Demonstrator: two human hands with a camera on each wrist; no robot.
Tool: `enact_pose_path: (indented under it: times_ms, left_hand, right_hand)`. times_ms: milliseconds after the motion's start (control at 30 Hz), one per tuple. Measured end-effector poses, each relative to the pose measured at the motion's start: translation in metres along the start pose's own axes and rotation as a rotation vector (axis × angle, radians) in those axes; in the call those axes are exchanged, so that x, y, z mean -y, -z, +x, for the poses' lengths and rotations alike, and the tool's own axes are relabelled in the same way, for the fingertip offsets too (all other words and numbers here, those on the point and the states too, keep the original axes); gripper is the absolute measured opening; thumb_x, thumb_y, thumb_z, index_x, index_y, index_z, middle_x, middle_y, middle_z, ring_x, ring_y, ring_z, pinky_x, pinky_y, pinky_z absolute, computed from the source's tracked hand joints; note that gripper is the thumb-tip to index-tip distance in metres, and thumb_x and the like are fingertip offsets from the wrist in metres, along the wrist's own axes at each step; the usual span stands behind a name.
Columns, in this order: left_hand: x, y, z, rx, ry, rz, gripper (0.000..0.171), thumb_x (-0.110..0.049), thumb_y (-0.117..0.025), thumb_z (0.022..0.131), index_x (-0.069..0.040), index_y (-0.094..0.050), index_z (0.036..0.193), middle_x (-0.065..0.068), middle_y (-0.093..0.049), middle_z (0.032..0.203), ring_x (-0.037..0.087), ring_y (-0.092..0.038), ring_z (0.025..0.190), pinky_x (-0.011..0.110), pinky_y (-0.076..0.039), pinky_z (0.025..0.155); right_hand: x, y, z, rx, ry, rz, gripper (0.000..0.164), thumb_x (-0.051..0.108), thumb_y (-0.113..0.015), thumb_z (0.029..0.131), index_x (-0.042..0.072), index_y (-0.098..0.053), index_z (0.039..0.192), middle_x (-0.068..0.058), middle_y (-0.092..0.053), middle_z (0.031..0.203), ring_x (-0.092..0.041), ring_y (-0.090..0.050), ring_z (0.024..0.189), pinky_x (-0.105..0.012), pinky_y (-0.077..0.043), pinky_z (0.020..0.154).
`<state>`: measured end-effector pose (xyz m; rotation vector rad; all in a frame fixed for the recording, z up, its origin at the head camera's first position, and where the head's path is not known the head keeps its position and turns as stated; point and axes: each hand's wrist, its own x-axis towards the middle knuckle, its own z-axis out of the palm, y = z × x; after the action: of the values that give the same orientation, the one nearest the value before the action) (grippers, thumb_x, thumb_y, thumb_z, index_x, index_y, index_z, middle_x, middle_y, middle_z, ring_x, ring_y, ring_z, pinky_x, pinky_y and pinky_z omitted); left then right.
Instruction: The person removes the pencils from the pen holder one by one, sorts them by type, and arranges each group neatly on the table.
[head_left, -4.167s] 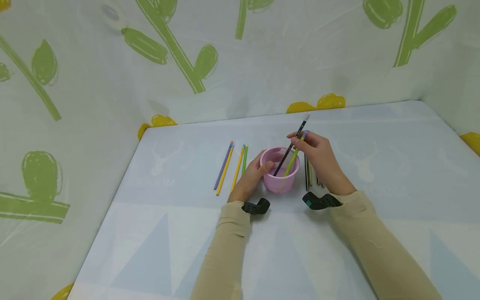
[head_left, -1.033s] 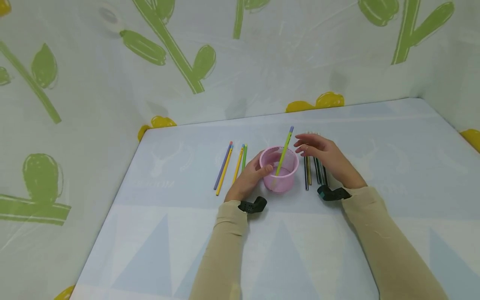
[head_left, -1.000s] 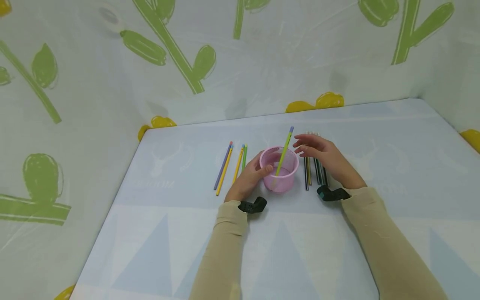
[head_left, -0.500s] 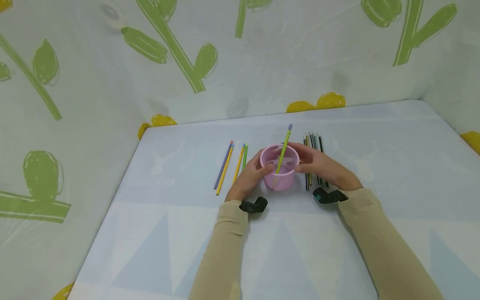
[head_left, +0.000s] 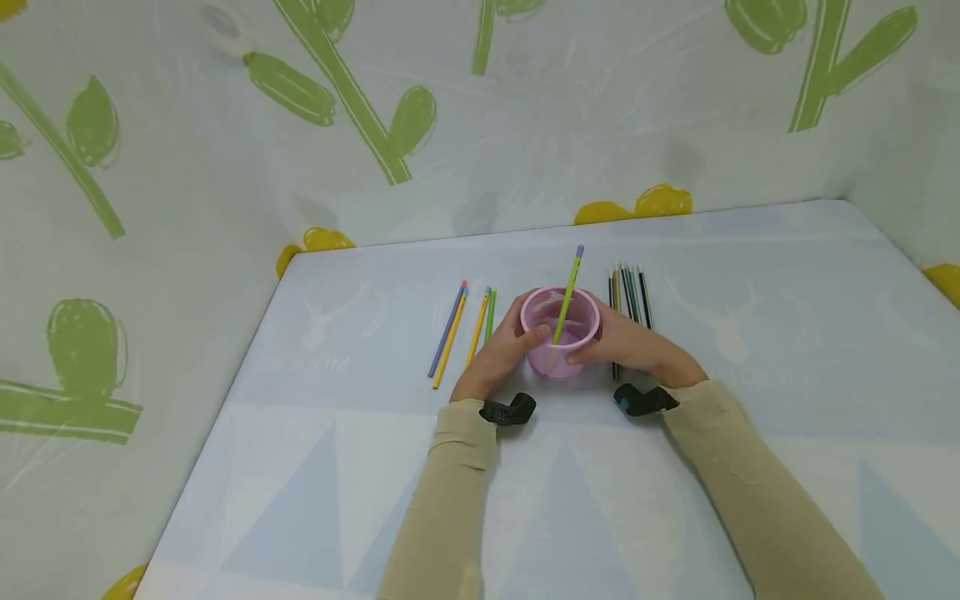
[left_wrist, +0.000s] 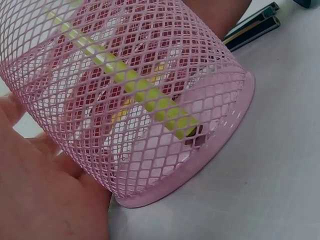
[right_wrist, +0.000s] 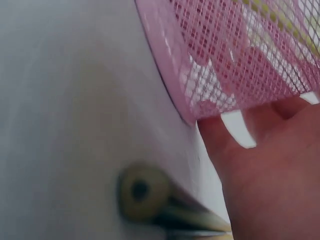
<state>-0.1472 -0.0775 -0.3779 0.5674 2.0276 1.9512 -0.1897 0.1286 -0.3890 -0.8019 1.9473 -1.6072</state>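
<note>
A pink mesh pencil cup stands upright on the table between both hands. One lime-green pencil with a purple end leans inside it; through the mesh in the left wrist view, its lower tip reaches the cup's base. My left hand holds the cup's left side, thumb over the near rim. From the right, my right hand grips the cup, its thumb across the near wall and its other fingers hidden behind. In the right wrist view, that hand's palm lies along the mesh.
Left of the cup lie a purple pencil, two yellow pencils and a green pencil. Several dark pencils lie in a row at the right, partly under the right forearm. Patterned cloth covers the table; fabric walls stand around it.
Earlier the right hand held a black and the lime pencil over the cup. The black one has left the cup; the lime one stays. The right hand has moved left onto the cup.
</note>
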Motion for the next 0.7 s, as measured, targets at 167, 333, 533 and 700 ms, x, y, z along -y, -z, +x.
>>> enact_pose_path:
  times_ms: [167, 333, 533, 700]
  left_hand:
    - [0.001, 0.002, 0.001, -0.005, 0.001, 0.02, 0.059, -0.033, -0.052, 0.086, -0.019, -0.027, 0.137, 0.007, -0.033, 0.138, 0.021, -0.031, 0.126, 0.033, -0.029, 0.1]
    - [-0.009, 0.001, 0.003, -0.065, 0.01, 0.101, 0.051, -0.037, -0.053, 0.086, -0.032, -0.035, 0.133, 0.0, -0.039, 0.134, 0.017, -0.037, 0.122, 0.036, -0.033, 0.096]
    - [-0.026, -0.008, 0.009, -0.18, 0.003, 0.143, 0.044, -0.033, -0.056, 0.086, -0.026, -0.043, 0.128, -0.002, -0.047, 0.128, 0.013, -0.042, 0.117, 0.035, -0.036, 0.094]
    - [-0.018, -0.015, 0.022, -0.285, -0.041, 0.333, 0.039, -0.038, -0.058, 0.084, -0.027, -0.05, 0.121, -0.014, -0.049, 0.119, 0.002, -0.043, 0.111, 0.033, -0.037, 0.094]
  right_hand:
    - [-0.001, -0.004, 0.003, -0.016, 0.004, -0.012, 0.085, 0.004, -0.073, 0.069, 0.015, -0.023, 0.136, -0.005, -0.035, 0.131, -0.025, -0.034, 0.118, -0.042, -0.041, 0.09]
    - [-0.002, -0.004, 0.003, -0.021, -0.013, -0.019, 0.085, 0.007, -0.075, 0.068, 0.017, -0.023, 0.136, -0.003, -0.035, 0.131, -0.024, -0.034, 0.117, -0.041, -0.042, 0.088]
    - [-0.007, -0.004, 0.003, -0.013, -0.022, -0.022, 0.089, 0.015, -0.077, 0.068, 0.019, -0.021, 0.137, -0.003, -0.035, 0.13, -0.024, -0.036, 0.116, -0.04, -0.041, 0.09]
    - [-0.01, -0.003, 0.002, -0.01, -0.02, 0.007, 0.088, 0.015, -0.076, 0.068, 0.018, -0.02, 0.136, -0.005, -0.036, 0.129, -0.025, -0.037, 0.116, -0.04, -0.041, 0.09]
